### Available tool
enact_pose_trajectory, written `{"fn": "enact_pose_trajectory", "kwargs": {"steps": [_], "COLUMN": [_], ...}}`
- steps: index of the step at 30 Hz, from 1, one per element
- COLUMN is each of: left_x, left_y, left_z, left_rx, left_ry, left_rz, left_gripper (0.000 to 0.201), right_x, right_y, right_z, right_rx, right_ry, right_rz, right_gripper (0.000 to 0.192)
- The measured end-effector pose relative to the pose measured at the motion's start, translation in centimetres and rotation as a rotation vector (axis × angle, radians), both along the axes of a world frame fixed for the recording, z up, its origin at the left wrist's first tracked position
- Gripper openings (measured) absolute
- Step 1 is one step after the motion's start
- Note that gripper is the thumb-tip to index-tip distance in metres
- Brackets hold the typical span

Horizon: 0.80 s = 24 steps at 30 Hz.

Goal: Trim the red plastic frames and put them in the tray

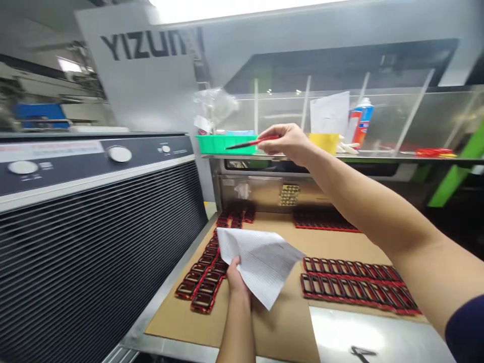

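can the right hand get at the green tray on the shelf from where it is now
Probably yes. The right hand is up at shelf height, holding a red pen whose tip already overlaps the green tray. Nothing appears to stand between them, though the hand is occupied by the pen.

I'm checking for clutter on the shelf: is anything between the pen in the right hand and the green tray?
Nothing visible: the right hand holds the red pen with its tip right at the green tray.
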State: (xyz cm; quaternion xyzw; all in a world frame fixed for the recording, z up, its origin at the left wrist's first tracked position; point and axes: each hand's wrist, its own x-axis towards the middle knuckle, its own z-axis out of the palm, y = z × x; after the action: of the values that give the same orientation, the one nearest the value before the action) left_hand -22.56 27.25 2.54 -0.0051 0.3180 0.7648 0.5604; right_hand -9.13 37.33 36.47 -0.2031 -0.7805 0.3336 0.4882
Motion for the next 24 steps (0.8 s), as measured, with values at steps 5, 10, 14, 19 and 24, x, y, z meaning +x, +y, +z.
{"fn": "enact_pose_trajectory", "kwargs": {"steps": [5, 10, 14, 19, 24], "left_x": [0.7, 1.7, 8.1, 16.2, 14.5], "left_y": [-1.0, -2.1, -6.6, -14.8, -17.9], "left_z": [1.9, 3.5, 2.4, -0.3, -1.4], "left_rx": [0.072, 0.064, 0.032, -0.156, -0.106], "left_ry": [0.059, 0.094, 0.096, 0.099, 0.341], "left_rz": [-0.013, 0.172, 0.236, 0.265, 0.342], "left_gripper": [0.023, 0.023, 0.027, 0.021, 0.019], "right_x": [9.8, 18.1, 22.9, 28.2, 27.7], "right_y": [-10.5, -16.1, -20.0, -24.5, -25.6], "right_z": [-9.8, -19.8, -25.2, -31.1, -34.4], "right_rx": [-0.244, -0.642, -0.794, -0.635, -0.172], "right_ry": [0.109, 0.266, 0.287, -0.268, -0.738], "right_rz": [-0.046, -0.176, -0.216, -0.439, -0.455], "right_gripper": [0.031, 0.018, 0.009, 0.019, 0.025]}}
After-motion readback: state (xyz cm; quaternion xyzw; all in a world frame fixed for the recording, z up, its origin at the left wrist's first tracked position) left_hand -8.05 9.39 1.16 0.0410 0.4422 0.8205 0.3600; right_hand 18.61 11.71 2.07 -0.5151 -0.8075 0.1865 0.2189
